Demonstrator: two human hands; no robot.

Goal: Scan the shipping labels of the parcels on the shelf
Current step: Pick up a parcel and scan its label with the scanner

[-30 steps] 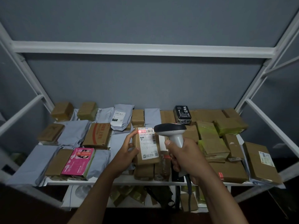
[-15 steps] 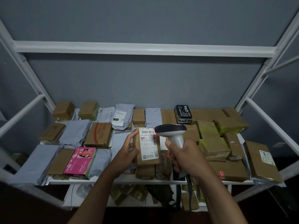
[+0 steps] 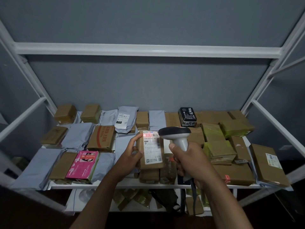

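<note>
Red scan line now sits across the barcode at the top of the shipping label (image 3: pixel 152 149); half a sec ago it wasn't lit, so this read looks live. Left hand (image 3: pixel 132 156) grips the brown parcel (image 3: pixel 151 152) upright, just above the shelf (image 3: pixel 115 185). Right hand (image 3: pixel 189 160) is wrapped round the scanner (image 3: pixel 175 135) grip, head nearly touching the label. Shelf holds brown boxes, grey mailers, a pink box (image 3: pixel 82 164).

A brown cardboard parcel (image 3: pixel 149 152) stands tilted up at the front middle of the white shelf (image 3: pixel 115 185), above other brown parcels; its white shipping label (image 3: pixel 152 148) faces the camera, with a barcode at the top; a red scan line lies across the label's top left; the grey handheld scanner (image 3: pixel 177 135) points at it from just beside, on the right.
</note>
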